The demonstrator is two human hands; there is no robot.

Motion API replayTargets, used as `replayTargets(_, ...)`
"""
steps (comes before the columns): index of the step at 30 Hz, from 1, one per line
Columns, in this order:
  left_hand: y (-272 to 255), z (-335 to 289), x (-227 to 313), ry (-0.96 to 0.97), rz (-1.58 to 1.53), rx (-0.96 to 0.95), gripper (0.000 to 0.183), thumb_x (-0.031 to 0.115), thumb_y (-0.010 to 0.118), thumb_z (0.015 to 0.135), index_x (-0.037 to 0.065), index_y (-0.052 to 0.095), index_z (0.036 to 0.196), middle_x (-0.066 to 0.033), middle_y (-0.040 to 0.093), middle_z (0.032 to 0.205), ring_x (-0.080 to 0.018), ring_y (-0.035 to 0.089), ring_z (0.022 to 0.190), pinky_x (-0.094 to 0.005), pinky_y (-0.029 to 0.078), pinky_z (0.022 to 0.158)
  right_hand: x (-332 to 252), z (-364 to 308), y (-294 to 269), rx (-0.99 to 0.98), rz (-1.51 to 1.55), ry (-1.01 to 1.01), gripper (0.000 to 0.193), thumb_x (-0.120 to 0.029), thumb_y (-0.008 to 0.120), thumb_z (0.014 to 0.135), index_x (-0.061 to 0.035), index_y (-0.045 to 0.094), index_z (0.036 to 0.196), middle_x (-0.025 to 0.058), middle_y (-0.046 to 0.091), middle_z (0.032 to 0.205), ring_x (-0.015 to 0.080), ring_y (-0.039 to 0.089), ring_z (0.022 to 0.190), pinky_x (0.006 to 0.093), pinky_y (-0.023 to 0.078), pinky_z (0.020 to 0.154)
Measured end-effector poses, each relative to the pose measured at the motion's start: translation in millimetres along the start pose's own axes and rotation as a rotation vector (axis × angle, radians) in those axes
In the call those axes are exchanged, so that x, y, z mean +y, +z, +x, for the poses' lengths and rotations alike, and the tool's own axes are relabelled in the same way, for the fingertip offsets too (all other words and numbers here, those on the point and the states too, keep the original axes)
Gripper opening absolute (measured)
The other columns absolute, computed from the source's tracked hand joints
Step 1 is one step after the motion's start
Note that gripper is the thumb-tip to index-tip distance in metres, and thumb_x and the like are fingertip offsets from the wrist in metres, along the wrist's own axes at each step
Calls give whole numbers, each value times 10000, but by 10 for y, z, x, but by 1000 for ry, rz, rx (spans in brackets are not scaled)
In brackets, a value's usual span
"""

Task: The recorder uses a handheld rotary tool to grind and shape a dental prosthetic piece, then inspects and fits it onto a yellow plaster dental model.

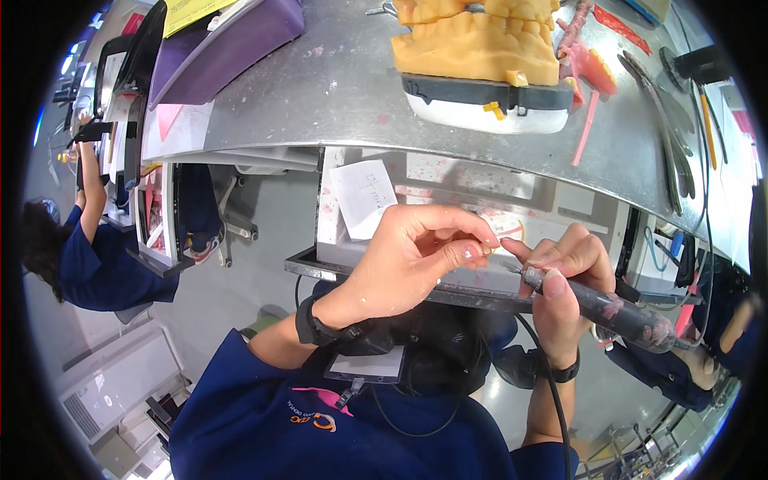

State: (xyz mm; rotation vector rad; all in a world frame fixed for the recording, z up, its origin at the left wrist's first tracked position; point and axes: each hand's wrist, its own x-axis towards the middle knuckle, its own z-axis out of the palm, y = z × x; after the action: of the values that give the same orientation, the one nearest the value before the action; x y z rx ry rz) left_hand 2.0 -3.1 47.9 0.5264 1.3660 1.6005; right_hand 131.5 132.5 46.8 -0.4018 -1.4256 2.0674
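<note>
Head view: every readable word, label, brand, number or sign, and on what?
White paper slip: handwriting, not transcribed.
Wearer's navy shirt: lettering beside an orange logo, not copied.
Orange dental model: mark on its dark base, too small to read.
Yellow sheet: print too small.

Beyond my left hand [408, 260], the speckled metal bench [336, 92] carries a big yellow teeth model [484, 52] on a black-and-white base [488, 108]. Farther left of that hand sits a purple bin [232, 52]; ahead of my right hand [568, 280] lie a pink strip [586, 132] and, farther right, long slim tools [666, 128].
</note>
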Motion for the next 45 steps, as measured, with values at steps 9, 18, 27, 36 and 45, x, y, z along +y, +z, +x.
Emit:
replayTargets(9, 38, -14, 106, 164, 275, 11, 130, -89, 586, 858, -46, 662, 955, -121, 686, 872, -160, 667, 818, -265, 539, 742, -24, 64, 76, -23, -28, -29, 180, -82, 659, 809, 1, 513, 744, 77, 490, 782, 121, 518, 702, 420, 572, 808)
replayTargets(18, 56, -32, 43, 158, 125, 51, 155, -97, 592, 857, -58, 648, 996, -128, 679, 915, -162, 660, 860, -270, 540, 774, -44, 75, 77, -27, -68, -28, 204, -102, 679, 811, 4, 518, 744, 80, 491, 779, 128, 520, 707, 416, 577, 804)
replayTargets(27, 6, -5, 125, 74, 20, -29, 142, -74, 589, 873, -57, 634, 1006, -109, 640, 941, -152, 635, 868, -274, 528, 801, -55, 74, 67, -25, -69, -32, 204, -112, 678, 815, 0, 521, 750, 76, 494, 780, 127, 533, 722, 426, 571, 824)
replayTargets(36, -29, 1, 106, 74, 85, -47, 93, -54, 608, 865, -56, 649, 949, -99, 655, 869, -142, 637, 817, -267, 523, 748, -78, 93, 89, -62, -70, -14, 173, -74, 669, 786, 2, 521, 743, 83, 510, 773, 127, 528, 698, 396, 571, 809)
replayTargets(45, 1, 6, 102, 119, 169, 19, 69, -65, 619, 853, -46, 676, 884, -104, 675, 803, -143, 648, 756, -254, 528, 705, -51, 106, 76, -77, -143, -27, 143, -23, 672, 737, -4, 532, 719, 82, 535, 732, 126, 533, 671, 345, 571, 760)
